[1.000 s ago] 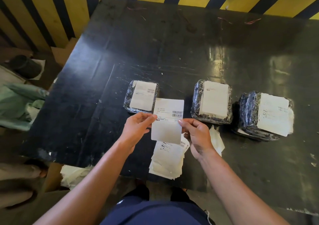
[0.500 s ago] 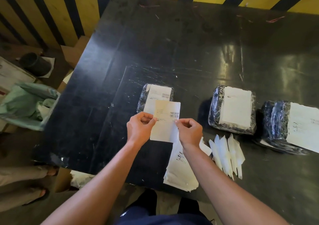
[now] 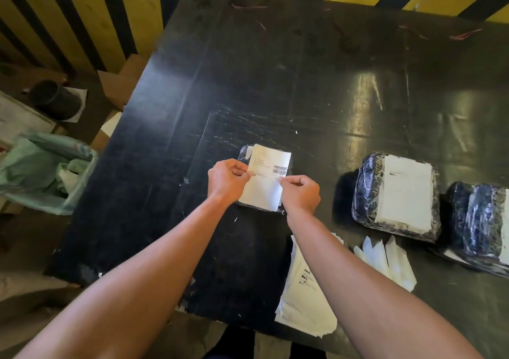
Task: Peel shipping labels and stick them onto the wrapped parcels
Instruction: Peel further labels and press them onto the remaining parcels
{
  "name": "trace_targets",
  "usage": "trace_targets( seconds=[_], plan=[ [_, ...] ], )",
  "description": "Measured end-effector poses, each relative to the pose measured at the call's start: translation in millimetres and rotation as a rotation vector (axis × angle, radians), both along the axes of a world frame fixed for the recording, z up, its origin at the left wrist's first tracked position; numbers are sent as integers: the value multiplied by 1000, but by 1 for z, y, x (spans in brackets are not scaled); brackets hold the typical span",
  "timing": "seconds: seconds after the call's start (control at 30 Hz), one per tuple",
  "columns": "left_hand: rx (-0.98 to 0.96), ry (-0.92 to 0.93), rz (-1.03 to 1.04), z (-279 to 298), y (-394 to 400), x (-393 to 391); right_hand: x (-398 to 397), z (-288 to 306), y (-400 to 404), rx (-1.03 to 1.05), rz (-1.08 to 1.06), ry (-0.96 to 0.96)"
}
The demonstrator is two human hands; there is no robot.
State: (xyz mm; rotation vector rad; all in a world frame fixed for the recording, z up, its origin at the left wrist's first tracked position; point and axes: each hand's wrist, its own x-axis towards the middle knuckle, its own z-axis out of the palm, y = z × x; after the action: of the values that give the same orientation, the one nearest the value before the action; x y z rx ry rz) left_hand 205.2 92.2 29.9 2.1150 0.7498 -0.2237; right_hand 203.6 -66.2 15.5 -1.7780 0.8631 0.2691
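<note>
Pinching a flat, white rectangular shipping label [image 3: 265,178] by its side edges, the left hand [image 3: 227,180] and right hand [image 3: 300,193] curl thumb and fingers onto the paper over a black, crinkly film-wrapped parcel [image 3: 243,154] on the scuffed black table [image 3: 275,83]. Right of that parcel sit two more labelled parcels [image 3: 396,196]; nearer the person, a stack of label sheets [image 3: 300,300] and loose white backing strips [image 3: 391,262]

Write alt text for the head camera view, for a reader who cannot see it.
Two bare hands, left hand and right hand, pinch a white shipping label by its side edges over a plastic-wrapped parcel on a black table. Two more labelled parcels sit to the right, and a stack of labels lies at the near edge.
</note>
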Motion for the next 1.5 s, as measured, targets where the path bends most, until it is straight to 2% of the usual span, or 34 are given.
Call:
trace_targets(
  seconds=[0.77, 0.9, 1.03, 1.1, 1.17, 1.23, 1.33, 1.5],
  plan=[
    [-6, 61, -22, -31, 6, 20, 23, -24, 15, -194, 68, 62],
    [66, 54, -56, -31, 5, 20, 27, -22, 15, -247, 128, 85],
    [281, -29, -155, -30, 6, 11, 25, -19, 11, -356, 201, 46],
    [400, -144, -353, -31, 9, -1, 16, -25, 5, -489, 308, -133],
    [495, -261, -614, -39, 12, -16, -1, -33, -3, -668, 546, -407],
    [515, -254, -781, -51, 16, -31, -19, -42, -8, -736, 837, -583],
    [478, -153, -865, -65, 21, -44, -34, -52, -10, -690, 1141, -529],
    [430, -122, -861, -69, 19, -46, 3, -47, 9, -746, 1236, -319]
  ],
)
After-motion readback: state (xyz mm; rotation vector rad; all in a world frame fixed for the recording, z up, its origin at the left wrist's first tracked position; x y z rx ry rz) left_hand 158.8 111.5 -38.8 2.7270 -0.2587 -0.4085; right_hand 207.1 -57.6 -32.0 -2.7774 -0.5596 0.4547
